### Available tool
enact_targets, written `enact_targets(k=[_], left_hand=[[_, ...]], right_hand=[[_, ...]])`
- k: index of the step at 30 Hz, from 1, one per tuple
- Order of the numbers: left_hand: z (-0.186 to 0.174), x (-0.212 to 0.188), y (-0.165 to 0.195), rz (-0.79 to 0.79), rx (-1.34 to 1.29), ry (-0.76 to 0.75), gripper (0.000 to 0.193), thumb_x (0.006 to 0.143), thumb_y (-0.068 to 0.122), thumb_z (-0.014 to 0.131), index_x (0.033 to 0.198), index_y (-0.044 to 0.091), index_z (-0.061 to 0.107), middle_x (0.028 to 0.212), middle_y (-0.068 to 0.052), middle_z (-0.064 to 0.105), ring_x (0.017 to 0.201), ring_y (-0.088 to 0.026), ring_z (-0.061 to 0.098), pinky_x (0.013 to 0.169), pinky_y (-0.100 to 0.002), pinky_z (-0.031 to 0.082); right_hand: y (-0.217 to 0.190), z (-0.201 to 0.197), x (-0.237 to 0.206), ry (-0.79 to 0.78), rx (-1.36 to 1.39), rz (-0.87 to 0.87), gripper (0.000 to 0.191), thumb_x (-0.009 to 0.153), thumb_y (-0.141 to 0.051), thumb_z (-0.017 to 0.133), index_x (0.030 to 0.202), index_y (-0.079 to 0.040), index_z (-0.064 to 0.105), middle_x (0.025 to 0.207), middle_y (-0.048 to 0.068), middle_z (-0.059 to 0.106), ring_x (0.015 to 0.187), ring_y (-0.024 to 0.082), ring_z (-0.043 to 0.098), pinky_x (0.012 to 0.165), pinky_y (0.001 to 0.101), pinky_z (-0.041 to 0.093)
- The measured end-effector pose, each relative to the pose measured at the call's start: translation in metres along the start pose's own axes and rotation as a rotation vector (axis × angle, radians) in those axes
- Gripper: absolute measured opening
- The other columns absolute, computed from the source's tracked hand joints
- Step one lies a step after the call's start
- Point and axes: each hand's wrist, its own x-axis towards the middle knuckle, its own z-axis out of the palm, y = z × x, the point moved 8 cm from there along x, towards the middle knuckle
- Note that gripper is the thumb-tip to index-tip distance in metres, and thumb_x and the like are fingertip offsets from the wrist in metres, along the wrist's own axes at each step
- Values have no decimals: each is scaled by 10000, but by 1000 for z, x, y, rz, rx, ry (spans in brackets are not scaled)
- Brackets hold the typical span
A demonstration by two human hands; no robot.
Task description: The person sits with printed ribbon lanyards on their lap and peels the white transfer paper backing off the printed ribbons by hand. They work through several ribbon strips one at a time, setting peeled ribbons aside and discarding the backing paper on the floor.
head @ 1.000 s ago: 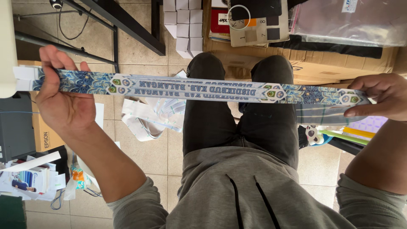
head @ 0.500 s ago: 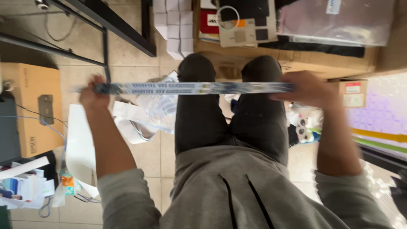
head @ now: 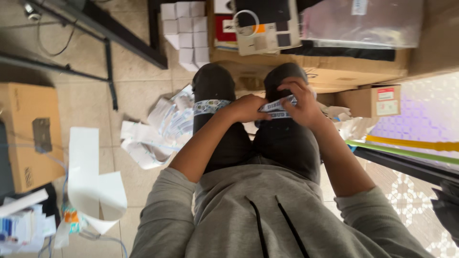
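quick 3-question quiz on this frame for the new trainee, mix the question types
1. True or false: both hands grip the patterned strip above the person's knees.
2. Where is the stack of small white boxes? A) on the floor ahead of the knees B) on the person's lap C) in the right hand
3. Fill in: the left hand is ____ the right hand, not spread wide apart.

Key: 1 true; 2 A; 3 close beside
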Motion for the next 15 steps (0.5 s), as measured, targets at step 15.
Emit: enact_targets(k=[15], left_hand=[[0, 7, -42, -49, 139, 32, 369, 924, 431, 694, 1104, 110, 717, 1030, -140, 724, 983, -328, 683, 839, -461, 522]], right_hand=[[86, -10, -79, 519, 128, 375, 318, 967, -156, 733, 1185, 28, 593, 1133, 211, 687, 1051, 369, 712, 909, 417, 587]])
